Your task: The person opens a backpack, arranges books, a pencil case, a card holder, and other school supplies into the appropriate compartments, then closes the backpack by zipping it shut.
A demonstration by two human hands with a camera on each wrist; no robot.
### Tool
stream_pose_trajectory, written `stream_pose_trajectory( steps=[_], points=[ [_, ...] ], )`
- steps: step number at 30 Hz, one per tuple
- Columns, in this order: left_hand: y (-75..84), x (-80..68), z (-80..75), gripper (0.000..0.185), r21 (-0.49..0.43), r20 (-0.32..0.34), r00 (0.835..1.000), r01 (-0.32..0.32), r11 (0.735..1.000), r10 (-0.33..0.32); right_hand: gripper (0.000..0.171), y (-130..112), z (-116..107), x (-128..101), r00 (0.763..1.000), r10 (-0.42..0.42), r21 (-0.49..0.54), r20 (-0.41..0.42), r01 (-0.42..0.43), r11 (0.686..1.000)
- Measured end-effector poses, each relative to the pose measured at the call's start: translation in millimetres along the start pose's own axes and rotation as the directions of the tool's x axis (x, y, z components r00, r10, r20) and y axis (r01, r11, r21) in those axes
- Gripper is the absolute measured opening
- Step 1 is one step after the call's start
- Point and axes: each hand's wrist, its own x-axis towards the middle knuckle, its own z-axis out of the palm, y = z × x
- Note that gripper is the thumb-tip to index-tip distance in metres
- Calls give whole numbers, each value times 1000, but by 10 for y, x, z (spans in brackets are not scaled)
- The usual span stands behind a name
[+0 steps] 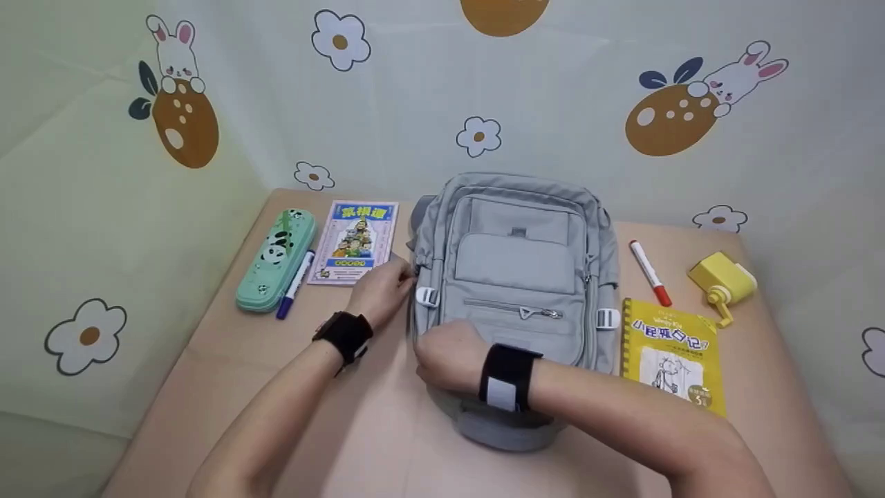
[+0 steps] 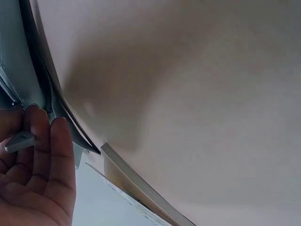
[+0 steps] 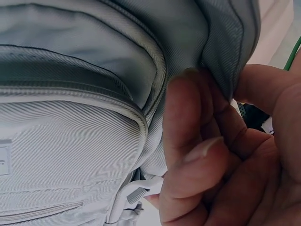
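A grey backpack (image 1: 515, 263) lies flat on the tan table (image 1: 276, 387), front pockets up. My left hand (image 1: 403, 278) is at the bag's left side; in the left wrist view its curled fingers (image 2: 47, 141) pinch a small grey zipper pull (image 2: 19, 141) against the bag's side seam (image 2: 19, 61). My right hand (image 1: 425, 354) reaches across to the bag's lower left corner. In the right wrist view its fingers (image 3: 188, 141) and thumb grip a fold of the backpack's fabric (image 3: 225, 47) beside the zipped front pocket (image 3: 70, 94).
Left of the bag lie a booklet (image 1: 356, 242), a blue marker (image 1: 296, 285) and a green panda pencil case (image 1: 276, 259). On the right are a red marker (image 1: 650, 273), a yellow spiral book (image 1: 672, 353) and a yellow crank sharpener (image 1: 722, 283). A patterned backdrop rises behind.
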Motion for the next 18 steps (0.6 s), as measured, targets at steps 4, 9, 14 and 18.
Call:
stream_pose_trajectory(
  steps=[4, 9, 14, 18],
  points=[
    [-10, -14, 0, 5, -2, 21, 1000, -9, 1000, 9, 42, 42, -85, -145, 994, -16, 48, 106, 11, 999],
    [-21, -53, 0, 7, 1, 40, 998, -50, 999, 50, 42, 238, -152, -517, 986, -62, 144, 152, 40, 989],
    [-28, -161, -41, 19, -3, 30, 996, -81, 997, 81, 30, 515, -148, -942, 989, -75, 257, 128, 40, 965],
    [-15, -298, -107, 31, -3, 4, 993, -115, 993, 115, 15, 745, -108, -1278, 993, -83, 350, 78, 50, 936]
  ],
)
